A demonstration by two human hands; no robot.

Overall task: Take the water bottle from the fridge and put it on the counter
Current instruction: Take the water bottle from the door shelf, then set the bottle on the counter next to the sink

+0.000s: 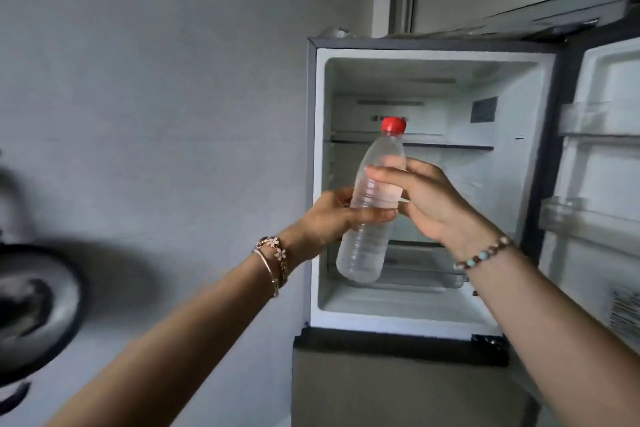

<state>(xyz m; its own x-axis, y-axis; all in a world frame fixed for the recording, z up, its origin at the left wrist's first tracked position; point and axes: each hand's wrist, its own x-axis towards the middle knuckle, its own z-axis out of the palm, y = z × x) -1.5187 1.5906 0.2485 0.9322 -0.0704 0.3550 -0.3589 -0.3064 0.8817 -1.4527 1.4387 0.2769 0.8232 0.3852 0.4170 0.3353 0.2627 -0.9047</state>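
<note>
Head view. Water bottle (pixel 372 204) sits at centre frame, held in the air in front of the open fridge (pixel 429 184). It is clear plastic with a red cap (pixel 393 124), tilted slightly, cap up and to the right, base lower left.

Left hand (pixel 332 218) comes in from lower left and is wrapped around the middle of the bottle from the left side, fingers curled across its front. Right hand (pixel 426 198) comes in from lower right and touches the same bottle from the right, fingers laid over the upper middle, just above the left hand's. Both hands grasp the bottle.

Fridge door (pixel 602 166) stands open at right of frame, its shelves clear plastic. Inner shelves behind the bottle look bare. Bracelets (pixel 275 262) on left wrist; beaded bracelet (pixel 483 255) on right wrist. Grey wall (pixel 156 80) fills left of frame. A dark round object (pixel 31 308) at left edge is blurred; cannot tell what it is.
</note>
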